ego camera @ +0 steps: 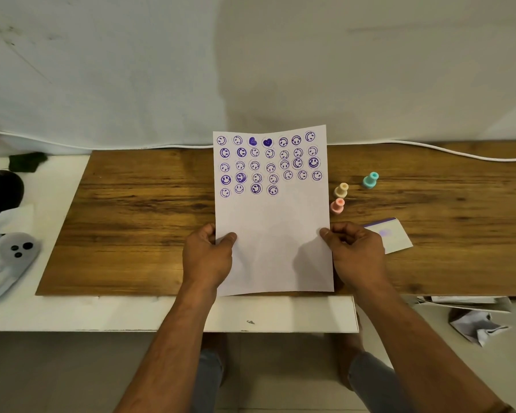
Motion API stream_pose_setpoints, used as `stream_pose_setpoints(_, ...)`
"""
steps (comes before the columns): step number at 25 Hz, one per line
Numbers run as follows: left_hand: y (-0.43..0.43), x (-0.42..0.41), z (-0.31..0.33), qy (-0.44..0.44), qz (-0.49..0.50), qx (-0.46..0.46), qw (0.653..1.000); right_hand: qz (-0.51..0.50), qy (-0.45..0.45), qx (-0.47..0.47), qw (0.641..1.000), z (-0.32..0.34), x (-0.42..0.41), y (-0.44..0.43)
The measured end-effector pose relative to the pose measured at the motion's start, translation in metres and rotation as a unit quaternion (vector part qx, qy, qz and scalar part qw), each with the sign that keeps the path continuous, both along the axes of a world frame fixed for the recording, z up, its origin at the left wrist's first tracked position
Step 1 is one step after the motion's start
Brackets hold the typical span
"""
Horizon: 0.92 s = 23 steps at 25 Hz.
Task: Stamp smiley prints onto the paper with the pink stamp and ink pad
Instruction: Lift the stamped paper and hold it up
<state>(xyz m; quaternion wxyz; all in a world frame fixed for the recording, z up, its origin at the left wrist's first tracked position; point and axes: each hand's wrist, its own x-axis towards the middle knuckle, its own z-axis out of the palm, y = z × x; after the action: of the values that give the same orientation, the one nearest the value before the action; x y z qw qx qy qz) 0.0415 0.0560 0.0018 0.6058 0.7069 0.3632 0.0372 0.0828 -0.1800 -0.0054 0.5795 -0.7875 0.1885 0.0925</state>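
A white sheet of paper (273,222) carries several rows of purple smiley prints and two purple hearts on its upper half. Its far edge lifts off the wooden board (137,210). My left hand (209,254) pinches the sheet's left edge and my right hand (355,248) pinches its right edge. The pink stamp (337,205) stands on the board just right of the paper, above my right hand. The ink pad (392,235) is a white case with a purple strip and a purple smudge, partly hidden behind my right hand.
A cream stamp (341,190) and a teal stamp (370,180) stand on the board near the pink one. A grey controller (14,257) and dark objects lie on the white table at the left. Crumpled paper (477,323) lies on the floor at the right.
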Motion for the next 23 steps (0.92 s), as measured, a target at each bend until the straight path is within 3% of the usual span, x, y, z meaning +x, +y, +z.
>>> stream_pose_setpoints(23, -0.0005, -0.0003, -0.0020, -0.014, -0.010, 0.008, 1.000, 0.000, -0.002, 0.005, 1.000, -0.0010, 0.0008, -0.0019)
